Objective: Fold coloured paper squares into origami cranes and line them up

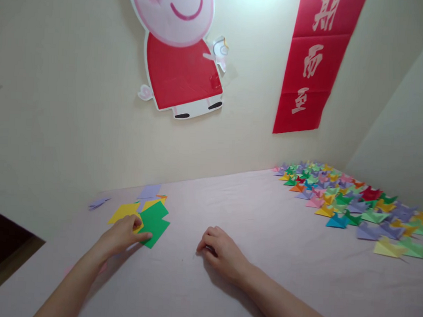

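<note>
Left fingers [140, 236] seemingly atop green sheet [156, 222]

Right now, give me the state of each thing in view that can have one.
green sheet, flat, unfolded
yellow sheet, flat, partly covered
left hand, fingertips on green sheet, grip unclear
right hand, curled, resting on table
folded paper pieces, folded, spread in rows
red banner, hanging, creased

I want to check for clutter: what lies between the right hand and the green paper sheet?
Nothing; in the head view the table between the right hand and the green paper sheet is bare.
</note>
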